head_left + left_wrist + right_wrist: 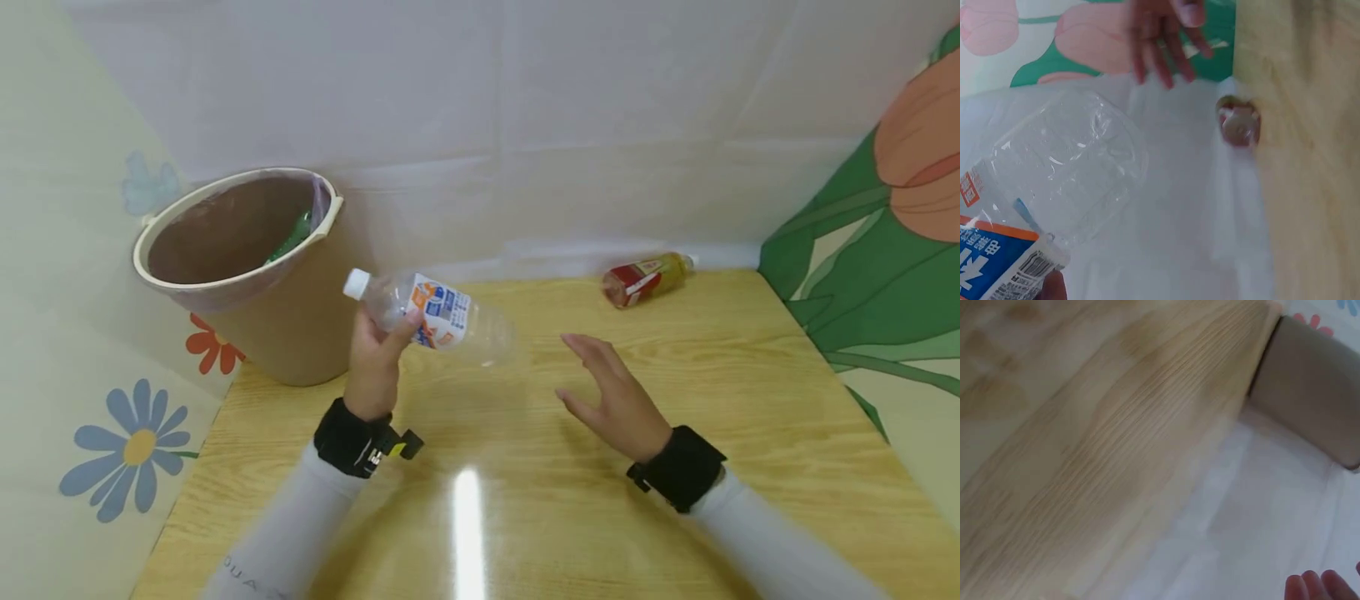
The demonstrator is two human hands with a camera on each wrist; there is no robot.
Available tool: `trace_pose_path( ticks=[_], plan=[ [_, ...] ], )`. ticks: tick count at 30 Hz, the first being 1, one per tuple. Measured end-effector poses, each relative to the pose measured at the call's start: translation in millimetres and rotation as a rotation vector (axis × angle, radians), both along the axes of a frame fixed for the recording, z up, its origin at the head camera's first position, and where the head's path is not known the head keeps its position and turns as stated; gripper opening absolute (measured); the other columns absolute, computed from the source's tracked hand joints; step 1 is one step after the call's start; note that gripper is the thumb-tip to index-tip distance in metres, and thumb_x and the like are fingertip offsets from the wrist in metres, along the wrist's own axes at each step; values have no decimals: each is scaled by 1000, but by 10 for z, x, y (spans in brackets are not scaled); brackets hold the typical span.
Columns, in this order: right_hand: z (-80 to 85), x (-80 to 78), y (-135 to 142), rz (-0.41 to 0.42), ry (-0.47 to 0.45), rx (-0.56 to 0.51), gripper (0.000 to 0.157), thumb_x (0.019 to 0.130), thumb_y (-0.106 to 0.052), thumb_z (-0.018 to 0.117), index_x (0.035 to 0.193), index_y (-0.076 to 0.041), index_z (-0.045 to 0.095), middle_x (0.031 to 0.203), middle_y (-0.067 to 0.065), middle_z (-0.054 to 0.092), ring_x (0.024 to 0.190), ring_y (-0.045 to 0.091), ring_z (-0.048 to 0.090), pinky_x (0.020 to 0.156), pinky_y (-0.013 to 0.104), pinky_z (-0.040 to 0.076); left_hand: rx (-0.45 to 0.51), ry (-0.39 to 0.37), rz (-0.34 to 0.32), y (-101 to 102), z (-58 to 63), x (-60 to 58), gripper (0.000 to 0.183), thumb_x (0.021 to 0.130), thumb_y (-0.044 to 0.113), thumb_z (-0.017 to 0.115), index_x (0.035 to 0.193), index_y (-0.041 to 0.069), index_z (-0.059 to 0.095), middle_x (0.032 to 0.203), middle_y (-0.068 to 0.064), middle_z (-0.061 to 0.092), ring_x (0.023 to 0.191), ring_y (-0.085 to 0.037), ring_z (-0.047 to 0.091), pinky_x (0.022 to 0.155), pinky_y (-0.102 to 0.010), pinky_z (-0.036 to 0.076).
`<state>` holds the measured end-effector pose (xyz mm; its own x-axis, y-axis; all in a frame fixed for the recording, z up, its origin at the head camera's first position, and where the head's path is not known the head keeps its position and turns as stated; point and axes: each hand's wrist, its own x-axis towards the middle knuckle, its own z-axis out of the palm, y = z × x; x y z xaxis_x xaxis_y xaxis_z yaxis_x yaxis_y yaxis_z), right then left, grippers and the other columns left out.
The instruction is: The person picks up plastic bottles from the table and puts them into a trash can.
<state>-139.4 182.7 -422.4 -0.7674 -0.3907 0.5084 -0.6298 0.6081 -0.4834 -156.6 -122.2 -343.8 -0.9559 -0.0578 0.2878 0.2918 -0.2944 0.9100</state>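
Observation:
My left hand (377, 362) grips a clear plastic bottle (487, 333) with a white cap and a white, orange and blue label, thumb across the label. The bottle is tilted, its cap toward the bin and its base toward the right. In the left wrist view the bottle's transparent base (1079, 162) fills the left side, with a thumb tip at the label's edge. Over the middle of the table, my right hand (618, 404) holds nothing, its fingers extended and thumb apart. Only its fingertips (1315, 586) show in the right wrist view.
A brown bin (300, 308) with a pale rim and a plastic liner stands at the back left; something green (292, 237) is inside. A bottle with a red label and yellowish contents (647, 279) lies at the table's back edge. White sheeting (525, 125) hangs behind the wooden table (750, 417).

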Motion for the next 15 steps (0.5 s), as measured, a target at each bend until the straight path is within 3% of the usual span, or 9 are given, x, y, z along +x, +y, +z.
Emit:
trace_pose_path(
  ticks=[6,11,15],
  plan=[
    [-120,-368,271,-148,-71,-13,74,83,-8,74,146,-6,37,138,24,42,120,36,49,93,54,47,131,171,134,-356,341,-80,50,87,6,63,132,14,43,114,-7,59,101,-16,61,82,-24,55],
    [-176,-748,514,-226,-21,64,78,79,-5,76,146,-4,37,135,31,43,123,47,44,99,62,39,281,333,246,-664,647,-114,62,78,8,76,131,9,43,114,-15,58,101,-23,61,83,-28,55],
    [-215,-1034,686,-271,8,148,78,76,-6,78,144,-6,40,134,30,45,123,48,44,103,62,35,311,435,347,-898,887,-117,69,71,9,81,129,7,43,115,-18,57,104,-29,59,89,-33,53]
  ],
)
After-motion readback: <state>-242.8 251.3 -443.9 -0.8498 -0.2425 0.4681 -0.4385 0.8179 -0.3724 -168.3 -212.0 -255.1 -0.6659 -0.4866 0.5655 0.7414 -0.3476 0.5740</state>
